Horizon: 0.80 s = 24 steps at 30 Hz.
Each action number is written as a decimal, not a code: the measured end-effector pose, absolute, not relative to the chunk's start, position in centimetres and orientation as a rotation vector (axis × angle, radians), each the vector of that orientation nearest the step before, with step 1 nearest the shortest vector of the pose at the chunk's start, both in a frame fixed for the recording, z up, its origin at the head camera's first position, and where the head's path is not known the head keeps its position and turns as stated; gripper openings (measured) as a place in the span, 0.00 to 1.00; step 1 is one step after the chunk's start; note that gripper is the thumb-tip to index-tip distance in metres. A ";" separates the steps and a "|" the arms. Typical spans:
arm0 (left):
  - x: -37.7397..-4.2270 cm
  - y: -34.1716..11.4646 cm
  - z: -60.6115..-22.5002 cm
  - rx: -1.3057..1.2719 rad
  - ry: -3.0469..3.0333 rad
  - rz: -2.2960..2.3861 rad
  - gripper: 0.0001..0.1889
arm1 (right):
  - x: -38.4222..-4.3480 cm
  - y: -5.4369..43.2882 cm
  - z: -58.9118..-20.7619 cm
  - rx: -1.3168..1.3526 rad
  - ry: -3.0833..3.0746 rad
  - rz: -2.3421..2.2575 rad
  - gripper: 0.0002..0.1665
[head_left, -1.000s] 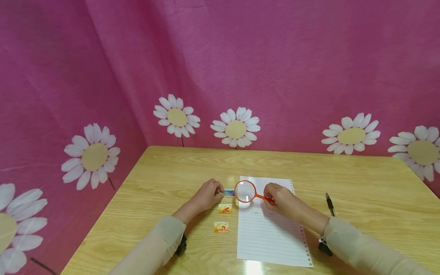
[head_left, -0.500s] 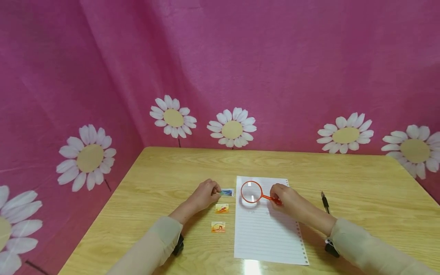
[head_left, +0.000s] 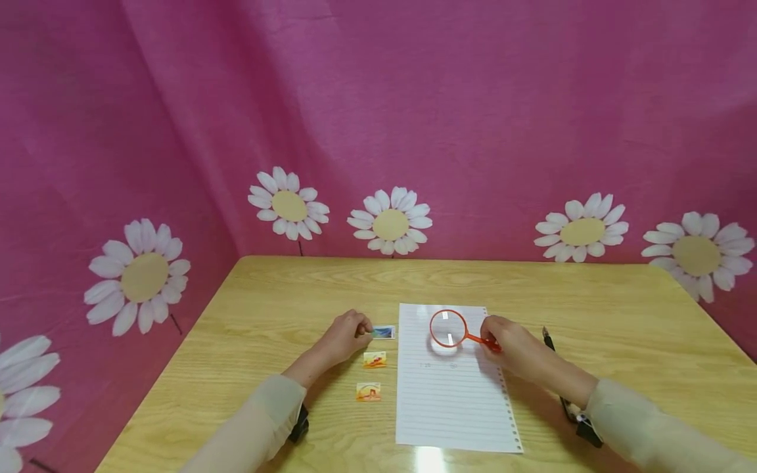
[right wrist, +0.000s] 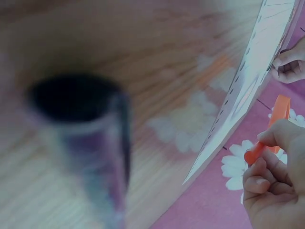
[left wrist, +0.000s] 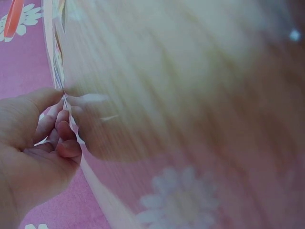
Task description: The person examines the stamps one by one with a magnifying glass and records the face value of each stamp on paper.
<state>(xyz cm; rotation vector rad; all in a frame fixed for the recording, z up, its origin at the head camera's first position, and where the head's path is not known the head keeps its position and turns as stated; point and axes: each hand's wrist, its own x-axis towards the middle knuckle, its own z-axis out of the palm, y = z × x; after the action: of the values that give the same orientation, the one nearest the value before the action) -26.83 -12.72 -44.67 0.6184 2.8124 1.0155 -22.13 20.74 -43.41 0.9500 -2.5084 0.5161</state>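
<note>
My left hand [head_left: 342, 338] rests at the left end of a small blue stamp [head_left: 384, 332], thumb and fingertips pinching its edge. My right hand [head_left: 513, 345] grips the handle of a red-rimmed magnifying glass [head_left: 448, 328], whose lens hovers over the upper part of a lined sheet of paper [head_left: 455, 414]. Faint handwriting shows below the lens. Two yellow-orange stamps, an upper one [head_left: 375, 360] and a lower one [head_left: 368, 392], lie in a column nearer the body. In the right wrist view, the orange handle [right wrist: 256, 153] sits between thumb and fingers.
A black pen [head_left: 550, 343] lies right of the paper, partly hidden under the right forearm. The wooden table [head_left: 284, 289] meets a pink curtain [head_left: 473, 118] with white flowers at the back and left. Light glares on the table near the sheet's bottom edge.
The magnifying glass, in my right hand, has moved right from beside the blue stamp to above the paper. My left hand stays by the blue stamp. The whole view has shifted slightly.
</note>
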 end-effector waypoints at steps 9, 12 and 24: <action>-26.7 -12.6 -44.6 0.621 2.836 1.004 0.02 | -21.4 22.6 -43.4 0.935 -2.473 0.496 0.17; -26.7 -12.6 -44.6 0.625 2.841 1.001 0.02 | -21.1 23.2 -43.6 0.942 -2.452 0.497 0.18; -26.5 -12.5 -44.6 0.610 2.840 1.019 0.02 | -20.6 25.8 -44.4 0.900 -2.429 0.471 0.21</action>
<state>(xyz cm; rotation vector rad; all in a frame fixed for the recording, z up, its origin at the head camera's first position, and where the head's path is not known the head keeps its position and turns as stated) -26.47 -12.47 -44.56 0.6097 2.8398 1.0187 -20.64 25.81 -44.36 0.9004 -2.4290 0.4712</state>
